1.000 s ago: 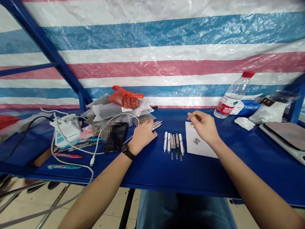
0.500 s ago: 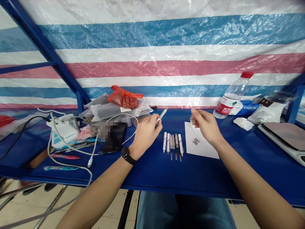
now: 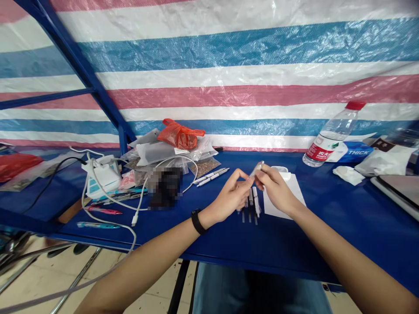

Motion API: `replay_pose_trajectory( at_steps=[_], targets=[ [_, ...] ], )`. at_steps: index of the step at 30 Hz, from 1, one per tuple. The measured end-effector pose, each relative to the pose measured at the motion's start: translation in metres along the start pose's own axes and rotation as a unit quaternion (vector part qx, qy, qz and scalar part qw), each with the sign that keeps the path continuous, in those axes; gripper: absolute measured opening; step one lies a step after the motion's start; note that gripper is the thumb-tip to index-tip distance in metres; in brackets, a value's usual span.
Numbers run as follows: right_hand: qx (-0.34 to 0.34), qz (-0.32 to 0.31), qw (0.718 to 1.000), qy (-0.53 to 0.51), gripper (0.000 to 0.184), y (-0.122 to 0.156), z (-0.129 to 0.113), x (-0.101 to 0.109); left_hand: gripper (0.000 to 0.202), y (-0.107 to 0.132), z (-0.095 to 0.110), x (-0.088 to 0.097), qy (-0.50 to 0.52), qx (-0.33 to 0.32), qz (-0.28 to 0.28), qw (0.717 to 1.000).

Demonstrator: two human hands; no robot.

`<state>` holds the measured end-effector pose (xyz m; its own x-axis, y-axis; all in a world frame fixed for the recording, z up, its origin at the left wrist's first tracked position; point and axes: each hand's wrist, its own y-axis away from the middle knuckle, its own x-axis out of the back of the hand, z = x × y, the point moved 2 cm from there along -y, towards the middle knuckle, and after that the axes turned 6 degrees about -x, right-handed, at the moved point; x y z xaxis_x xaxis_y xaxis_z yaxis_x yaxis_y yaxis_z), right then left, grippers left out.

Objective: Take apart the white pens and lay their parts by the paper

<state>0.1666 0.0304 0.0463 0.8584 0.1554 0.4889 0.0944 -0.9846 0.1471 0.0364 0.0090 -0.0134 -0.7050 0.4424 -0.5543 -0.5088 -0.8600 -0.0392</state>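
Head view: my left hand [image 3: 230,198] and right hand [image 3: 278,192] pinch one slim white plastic pen [image 3: 257,167], and a slack grip could drop it onto the white plastic rods [image 3: 256,203] beneath.

Clearest word on my feed is "THICK", white caps on the blue box [image 3: 358,151] by the worktop [image 3: 262,250]'s rear edge, twd the far R corner. Just L of it, near the same edge, the btl [image 3: 342,124] has a red-and-white lbl [image 3: 320,151]: I get 农夫 in white on red, w/ tiny Latin caps below, too small for me to be sure of, plus a green mark up top. Nearer that corner, a dark-brown lbl [image 3: 382,145] has pale chars, too blurred to read.
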Motion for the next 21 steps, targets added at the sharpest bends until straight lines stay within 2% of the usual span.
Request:
replay_pose_trajectory(
  at_steps=[3, 6, 9, 12, 17, 21],
  targets=[
    [-0.008, 0.011, 0.999, -0.042, 0.041, -0.003, -0.004, 0.002, 0.041, -0.001, 0.005, 0.007, -0.089, -0.061, 0.040, 0.993],
    [-0.041, 0.049, 0.995, -0.081, 0.044, -0.004, -0.005, 0.004, 0.029, 0.002, 0.006, 0.009, -0.229, -0.113, 0.048, 0.966],
    [-0.069, 0.033, 0.988, -0.136, 0.042, -0.004, -0.006, 0.008, 0.027, 0.003, 0.006, 0.010, -0.310, -0.127, 0.064, 0.940],
    [-0.078, 0.008, 0.980, -0.185, 0.056, -0.004, -0.005, 0.012, 0.027, 0.003, 0.008, 0.011, -0.347, -0.142, 0.073, 0.924],
    [-0.079, 0.031, 0.987, -0.133, 0.044, -0.003, -0.003, 0.014, 0.024, 0.002, 0.009, 0.012, -0.351, -0.127, 0.069, 0.925],
    [-0.096, 0.000, 0.974, -0.205, 0.053, -0.002, -0.004, 0.012, 0.024, 0.001, 0.008, 0.014, -0.357, -0.125, 0.080, 0.922]
  ],
)
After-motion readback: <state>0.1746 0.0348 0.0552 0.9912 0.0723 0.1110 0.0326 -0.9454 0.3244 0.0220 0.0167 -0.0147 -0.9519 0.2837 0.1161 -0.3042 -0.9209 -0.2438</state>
